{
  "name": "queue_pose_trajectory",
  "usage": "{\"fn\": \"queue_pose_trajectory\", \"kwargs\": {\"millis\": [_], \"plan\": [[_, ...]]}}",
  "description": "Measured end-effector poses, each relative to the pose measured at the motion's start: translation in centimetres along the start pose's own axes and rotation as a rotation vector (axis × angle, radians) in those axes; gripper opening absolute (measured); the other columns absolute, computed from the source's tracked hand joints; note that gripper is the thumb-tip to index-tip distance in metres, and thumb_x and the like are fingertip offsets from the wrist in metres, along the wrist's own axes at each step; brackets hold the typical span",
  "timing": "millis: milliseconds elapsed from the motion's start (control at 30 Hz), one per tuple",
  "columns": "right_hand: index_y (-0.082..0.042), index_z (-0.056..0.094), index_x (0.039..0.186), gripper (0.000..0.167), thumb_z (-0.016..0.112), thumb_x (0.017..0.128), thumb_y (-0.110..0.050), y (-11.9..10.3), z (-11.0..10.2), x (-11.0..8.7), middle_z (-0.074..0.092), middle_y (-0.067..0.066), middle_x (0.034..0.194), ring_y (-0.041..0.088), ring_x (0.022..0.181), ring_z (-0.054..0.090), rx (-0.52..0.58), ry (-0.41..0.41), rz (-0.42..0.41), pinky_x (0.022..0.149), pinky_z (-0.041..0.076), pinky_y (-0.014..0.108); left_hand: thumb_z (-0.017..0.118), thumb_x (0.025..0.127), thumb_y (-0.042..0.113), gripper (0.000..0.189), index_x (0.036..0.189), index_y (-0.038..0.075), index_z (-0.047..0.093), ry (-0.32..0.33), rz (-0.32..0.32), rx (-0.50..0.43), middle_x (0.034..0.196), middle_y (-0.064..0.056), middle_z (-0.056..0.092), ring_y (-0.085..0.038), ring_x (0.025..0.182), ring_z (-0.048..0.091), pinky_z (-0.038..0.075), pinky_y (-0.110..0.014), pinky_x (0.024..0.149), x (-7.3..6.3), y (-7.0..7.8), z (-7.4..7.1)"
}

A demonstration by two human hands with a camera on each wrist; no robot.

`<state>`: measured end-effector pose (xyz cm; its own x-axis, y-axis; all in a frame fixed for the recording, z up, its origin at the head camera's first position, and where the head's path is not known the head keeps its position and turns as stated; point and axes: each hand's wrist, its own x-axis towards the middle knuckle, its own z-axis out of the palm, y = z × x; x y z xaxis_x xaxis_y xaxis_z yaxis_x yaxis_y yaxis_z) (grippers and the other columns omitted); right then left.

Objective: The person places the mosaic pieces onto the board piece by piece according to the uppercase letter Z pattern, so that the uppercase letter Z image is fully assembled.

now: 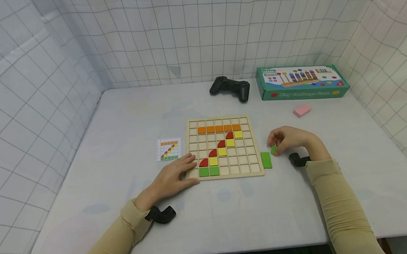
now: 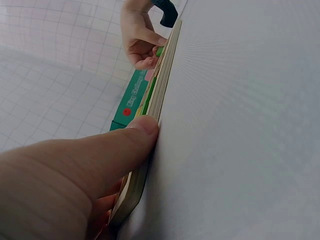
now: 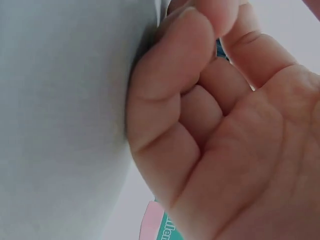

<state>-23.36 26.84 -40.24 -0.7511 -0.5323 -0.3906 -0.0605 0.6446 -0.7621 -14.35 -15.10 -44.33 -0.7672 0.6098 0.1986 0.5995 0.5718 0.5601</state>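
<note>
A wooden grid board (image 1: 226,177) lies on the table with flat tiles set in it: a row of orange squares (image 1: 219,129), a diagonal of red quarter-round tiles (image 1: 212,153) and yellow squares (image 1: 222,152), and two green squares (image 1: 209,171) at the lower left. My left hand (image 1: 171,178) rests on the board's near left corner, fingers stretched over the left side; in the left wrist view its thumb (image 2: 137,130) touches the near edge. Right of the board, my right hand (image 1: 289,137) pinches a small green tile (image 1: 273,149), mostly hidden by fingers in the right wrist view.
More green tiles (image 1: 266,160) lie against the board's right edge. Left of it is a printed pattern card (image 1: 169,144). Farther back are a black game controller (image 1: 230,87), a green game box (image 1: 304,94) and a pink block (image 1: 302,110).
</note>
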Motion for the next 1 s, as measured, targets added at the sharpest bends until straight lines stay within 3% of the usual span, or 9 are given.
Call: {"fn": "queue_pose_trajectory", "kwargs": {"millis": [400,667,1000], "plan": [[-0.004,0.062,0.089,0.023,0.077,0.077,-0.017,-0.6,-0.4,-0.5,0.055,0.004,0.077,0.018,0.074,0.047,-0.095,0.01,0.028,0.063,0.042,0.026,0.071,0.084,0.037,0.061,0.129,-0.001,0.056,0.009,0.005,-0.001,0.142,-0.014,0.043,-0.025,0.136,0.032,0.029,-0.043,0.111,0.0,0.2,-0.1],[-0.005,0.066,0.093,0.02,0.073,0.083,-0.022,-2.4,0.5,0.4,0.064,0.005,0.083,0.021,0.079,0.054,-0.082,0.052,-0.082,0.072,0.046,0.03,0.071,0.084,0.037,0.061,0.129,-0.001,0.056,0.007,-0.001,0.001,0.142,-0.014,0.043,-0.025,0.136,0.032,0.029,-0.042,0.111,0.0,0.2,-0.1],[-0.007,0.069,0.097,0.016,0.069,0.086,-0.019,-5.8,3.8,1.8,0.067,0.002,0.087,0.019,0.081,0.06,-0.078,0.051,-0.162,0.076,0.05,0.031,0.071,0.084,0.037,0.061,0.129,-0.001,0.055,0.002,0.0,0.003,0.143,-0.014,0.042,-0.024,0.136,0.032,0.028,-0.041,0.111,0.0,0.1,-0.1]]}}
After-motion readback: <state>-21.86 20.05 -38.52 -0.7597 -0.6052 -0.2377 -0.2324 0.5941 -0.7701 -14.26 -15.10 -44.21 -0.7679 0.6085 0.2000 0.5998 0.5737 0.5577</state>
